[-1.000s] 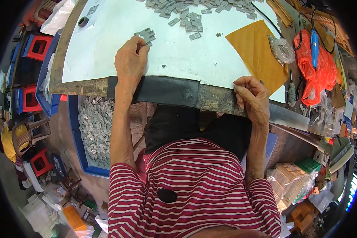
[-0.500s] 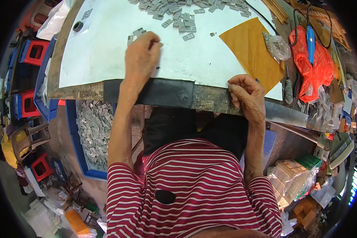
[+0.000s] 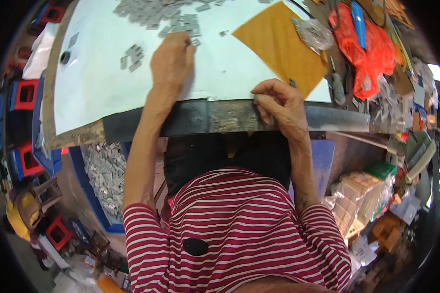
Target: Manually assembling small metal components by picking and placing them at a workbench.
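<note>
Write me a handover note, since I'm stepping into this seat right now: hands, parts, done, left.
Left hand: flat on the white sheet, fingertips at the big pile of small grey metal pieces.
Right hand: curled on the table's front edge; whether it holds anything can't be told.
Done: a small cluster lies apart, left of the hand.
Left: the big pile. More pieces fill the blue tray below.

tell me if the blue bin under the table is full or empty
Nearly full: the blue bin under the table holds small grey metal pieces heaped close to its rim.
</note>
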A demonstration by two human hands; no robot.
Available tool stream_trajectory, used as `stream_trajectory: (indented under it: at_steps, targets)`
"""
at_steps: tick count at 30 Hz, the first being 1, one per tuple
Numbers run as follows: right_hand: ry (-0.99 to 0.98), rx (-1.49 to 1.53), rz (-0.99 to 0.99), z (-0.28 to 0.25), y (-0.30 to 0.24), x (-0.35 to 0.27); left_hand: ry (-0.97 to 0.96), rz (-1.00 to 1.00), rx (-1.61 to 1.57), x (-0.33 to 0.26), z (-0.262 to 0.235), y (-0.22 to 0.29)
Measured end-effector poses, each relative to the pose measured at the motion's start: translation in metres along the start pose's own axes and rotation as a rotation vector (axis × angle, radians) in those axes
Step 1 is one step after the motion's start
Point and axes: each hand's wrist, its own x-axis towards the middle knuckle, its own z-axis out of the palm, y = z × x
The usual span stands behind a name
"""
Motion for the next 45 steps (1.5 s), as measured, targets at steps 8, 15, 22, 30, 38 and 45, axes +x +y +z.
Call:
stream_trajectory:
  at_steps: [8, 15, 22, 30, 38, 45]
  targets:
    - [0.343, -0.311, -0.228, -0.027, -0.018, -0.014, -0.09, -0.112, -0.177, -0.009, -0.014, 0.01]
    - [0.445, -0.79, -0.419, -0.063, -0.003, 0.003, -0.089, -0.113, -0.278, -0.023, -0.023, 0.027]
    - [0.324, -1.214, -0.575, -0.064, -0.002, 0.008, -0.074, -0.188, -0.365, -0.038, -0.032, 0.04]
    - [0.208, -1.524, -0.585, -0.067, -0.005, 0.01, -0.061, -0.149, -0.391, -0.044, -0.035, 0.051]
    - [0.187, -1.541, -0.595, -0.069, -0.004, 0.011, -0.072, -0.143, -0.436, -0.051, -0.034, 0.054]
    - [0.146, -1.473, -0.642, -0.074, -0.003, 0.013, -0.083, -0.174, -0.524, -0.054, -0.029, 0.06]
